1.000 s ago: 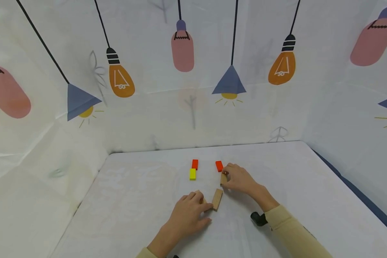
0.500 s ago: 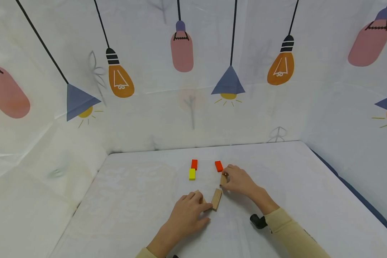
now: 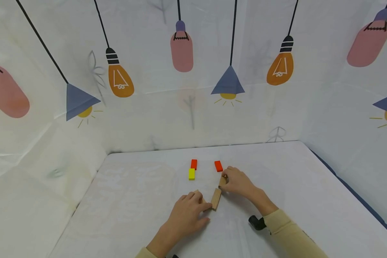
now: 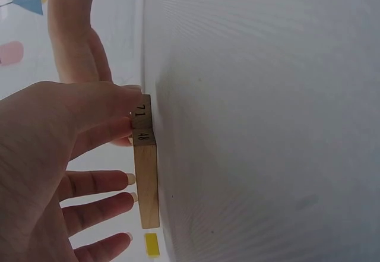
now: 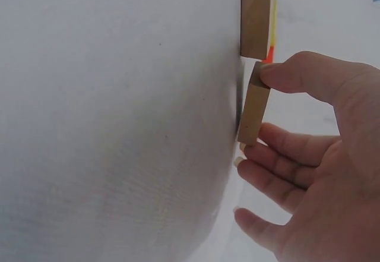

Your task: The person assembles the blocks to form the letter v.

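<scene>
My left hand [image 3: 187, 212] holds a wooden block [image 4: 148, 185] marked 48, mostly hidden by its fingers in the head view. Its thumb lies over the near end of a second wooden block [image 3: 216, 199], marked 71, which angles away from the first. Between thumb and fingertips, my right hand [image 3: 240, 182] pinches a third wooden block [image 5: 254, 107]. In the right wrist view this block leans a little, close to the table surface. Its near end comes right up to the far end of the second block in the head view.
Beyond the hands, a red block [image 3: 194, 164] and a yellow block [image 3: 191, 174] lie end to end. Another red block [image 3: 218, 166] lies just past the right fingertips. They share a white table [image 3: 132, 200], backed by a printed cloth [image 3: 164, 114].
The right hand has shifted the third block slightly toward the person, turning it more into line with the second block. The left hand stays in place.
</scene>
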The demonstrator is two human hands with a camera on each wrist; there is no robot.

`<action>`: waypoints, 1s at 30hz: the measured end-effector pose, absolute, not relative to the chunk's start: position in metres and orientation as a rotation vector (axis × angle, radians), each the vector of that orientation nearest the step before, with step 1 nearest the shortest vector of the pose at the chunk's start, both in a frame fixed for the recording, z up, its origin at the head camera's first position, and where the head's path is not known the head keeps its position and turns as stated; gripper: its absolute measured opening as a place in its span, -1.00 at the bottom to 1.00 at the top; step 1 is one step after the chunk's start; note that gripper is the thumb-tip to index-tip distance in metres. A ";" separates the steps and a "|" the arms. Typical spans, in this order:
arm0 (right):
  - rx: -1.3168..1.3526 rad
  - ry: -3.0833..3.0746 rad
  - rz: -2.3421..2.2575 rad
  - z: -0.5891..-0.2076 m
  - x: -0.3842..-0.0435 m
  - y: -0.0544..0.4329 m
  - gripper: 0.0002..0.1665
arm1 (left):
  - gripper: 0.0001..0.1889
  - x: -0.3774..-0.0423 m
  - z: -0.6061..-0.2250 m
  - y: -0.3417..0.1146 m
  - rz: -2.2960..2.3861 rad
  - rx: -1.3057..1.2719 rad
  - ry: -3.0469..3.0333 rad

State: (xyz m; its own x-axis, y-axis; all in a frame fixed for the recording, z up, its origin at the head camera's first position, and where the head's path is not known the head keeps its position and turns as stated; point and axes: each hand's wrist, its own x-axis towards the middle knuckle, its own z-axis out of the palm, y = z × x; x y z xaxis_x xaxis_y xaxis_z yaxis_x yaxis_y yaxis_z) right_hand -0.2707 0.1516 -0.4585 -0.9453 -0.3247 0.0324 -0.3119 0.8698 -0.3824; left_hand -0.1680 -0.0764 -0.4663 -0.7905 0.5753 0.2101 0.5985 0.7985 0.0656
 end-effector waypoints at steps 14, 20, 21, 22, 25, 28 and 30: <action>-0.467 3.017 -0.614 -0.461 -0.270 0.149 -0.66 | -0.63 -0.168 -0.467 -0.077 -0.201 -0.918 -2.807; -0.468 3.039 -0.597 -0.462 -0.270 0.148 -0.60 | -0.63 -0.168 -0.465 -0.077 -0.209 -0.919 -2.812; -0.467 3.039 -0.599 -0.461 -0.270 0.148 -0.59 | -0.63 -0.168 -0.465 -0.077 -0.211 -0.920 -2.814; -0.465 3.039 -0.602 -0.461 -0.269 0.148 -0.59 | -0.63 -0.168 -0.465 -0.077 -0.212 -0.922 -2.816; -0.458 3.037 -0.605 -0.460 -0.269 0.148 -0.60 | -0.63 -0.168 -0.464 -0.076 -0.211 -0.925 -2.818; -0.454 3.035 -0.606 -0.460 -0.268 0.149 -0.59 | -0.63 -0.167 -0.463 -0.076 -0.211 -0.928 -2.816; -0.452 3.034 -0.605 -0.460 -0.268 0.149 -0.60 | -0.63 -0.167 -0.463 -0.076 -0.209 -0.928 -2.817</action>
